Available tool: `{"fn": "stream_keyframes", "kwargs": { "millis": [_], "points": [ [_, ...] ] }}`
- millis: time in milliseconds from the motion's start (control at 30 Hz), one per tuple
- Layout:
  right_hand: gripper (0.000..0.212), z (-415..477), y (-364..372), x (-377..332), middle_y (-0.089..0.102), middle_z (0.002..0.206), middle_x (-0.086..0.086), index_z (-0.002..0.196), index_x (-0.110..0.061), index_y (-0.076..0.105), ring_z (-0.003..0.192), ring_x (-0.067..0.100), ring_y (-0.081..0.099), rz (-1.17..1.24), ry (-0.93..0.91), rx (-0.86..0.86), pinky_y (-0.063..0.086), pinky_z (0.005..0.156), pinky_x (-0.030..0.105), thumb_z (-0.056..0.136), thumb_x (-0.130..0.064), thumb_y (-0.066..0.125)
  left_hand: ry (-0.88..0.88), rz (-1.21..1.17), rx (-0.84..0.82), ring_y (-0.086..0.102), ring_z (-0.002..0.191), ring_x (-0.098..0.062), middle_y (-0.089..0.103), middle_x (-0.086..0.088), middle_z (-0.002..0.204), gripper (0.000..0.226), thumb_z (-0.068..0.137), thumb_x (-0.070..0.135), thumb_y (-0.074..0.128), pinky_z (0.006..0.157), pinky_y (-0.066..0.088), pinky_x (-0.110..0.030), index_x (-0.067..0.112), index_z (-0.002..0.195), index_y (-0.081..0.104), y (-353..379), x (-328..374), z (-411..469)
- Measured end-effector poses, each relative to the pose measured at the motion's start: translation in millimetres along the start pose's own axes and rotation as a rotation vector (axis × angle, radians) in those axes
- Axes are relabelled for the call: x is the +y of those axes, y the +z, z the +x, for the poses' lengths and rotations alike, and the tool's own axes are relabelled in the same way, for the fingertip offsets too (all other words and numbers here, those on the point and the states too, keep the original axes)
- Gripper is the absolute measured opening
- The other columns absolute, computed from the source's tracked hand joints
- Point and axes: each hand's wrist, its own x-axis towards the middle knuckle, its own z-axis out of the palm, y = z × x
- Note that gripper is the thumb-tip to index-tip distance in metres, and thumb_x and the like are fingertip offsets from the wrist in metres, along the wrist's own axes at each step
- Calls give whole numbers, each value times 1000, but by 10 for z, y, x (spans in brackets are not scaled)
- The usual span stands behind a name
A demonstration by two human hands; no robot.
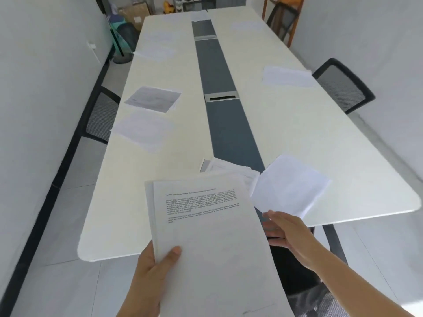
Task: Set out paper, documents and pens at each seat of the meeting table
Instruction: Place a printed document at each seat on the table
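Here the left hand [148,271] grips a stack of documents [210,236] above the near edge of the meeting table [297,133]. The right hand [283,229], fingers spread and holding nothing, is beside a loose sheet [290,184]. Paper sets [144,131] lie along both sides; the near right corner is free. Chairs [343,85] stand close.

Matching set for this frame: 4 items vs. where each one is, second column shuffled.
1. printed stack
2. loose white sheets
3. grey-printed page
4. mesh chair

A. at the table's right edge
B. gripped in the left hand
C. flat on the table's left half
D. beyond the right hand's fingertips

Pairs: 1-B, 2-D, 3-C, 4-A
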Motion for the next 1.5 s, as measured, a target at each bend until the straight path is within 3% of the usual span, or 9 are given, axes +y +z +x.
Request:
{"fn": "stream_keyframes", "kwargs": {
  "millis": [133,367,567,767,933,1067,1200,1333,1500],
  "points": [
    [49,-765,-385,156,76,98,14,105,-8,75,77,24,70,239,-14,-28,53,68,32,101,-39,37,-7,57,-168,72,87,-35,75,-16,98,26,87,-2,58,71,60,-47,9,110,65,620,-36,-57],
    [36,-1746,-1333,552,75,89,24,92,2,71,76,39,73,323,-211,331,58,60,36,65,-21,77,-8,167,-354,74,72,-23,78,-10,84,21,81,5,72,59,59,-31,8,102,69,1923,-335,-622],
    [7,-2429,-2573,1133,76,84,22,81,-4,78,76,41,74,396,-264,594,58,78,53,82,-8,71,-111,155,-525,68,75,-19,75,0,71,29,99,11,45,64,49,-13,-5,118,58,3204,-732,-1431],
    [13,-3040,-3545,1703,76,79,19,77,-8,79,72,33,74,440,-228,807,58,76,47,85,-7,69,-238,289,-646,69,71,-4,75,11,71,21,97,25,48,73,45,-25,14,98,65,4282,-1248,-1937],
    [7,-3079,-4183,1832,77,79,17,79,-13,79,70,32,73,568,-279,1004,58,77,50,80,-8,74,-250,331,-789,67,109,-25,75,-5,108,35,90,33,51,107,41,-48,11,113,67,4959,-1305,-2140],
    [8,-2869,-4653,1762,76,76,18,76,-10,79,65,28,71,637,-304,1063,58,76,50,81,-11,73,-264,297,-807,57,121,-18,72,2,116,41,82,40,59,114,32,-41,18,115,65,5512,-1321,-2030],
    [9,-2579,-5321,1611,75,80,22,77,-5,77,64,26,70,614,-351,1123,58,68,48,80,-11,73,-285,243,-756,49,129,-15,64,9,126,87,53,60,84,117,26,-44,22,126,57,6189,-1478,-1725],
    [8,-2293,-6061,1328,77,80,17,81,0,75,66,26,72,675,-368,1148,61,63,40,83,-6,70,-253,251,-843,69,96,-8,75,6,101,31,87,30,63,96,44,-33,13,112,64,7045,-1425,-1452],
    [12,-1968,-6841,797,76,89,22,88,1,75,84,41,71,751,-366,1077,56,82,56,85,-8,67,-229,267,-929,70,102,-28,74,-12,108,36,85,28,60,99,48,-46,6,112,69,7961,-1146,-1097]
  ]
}}
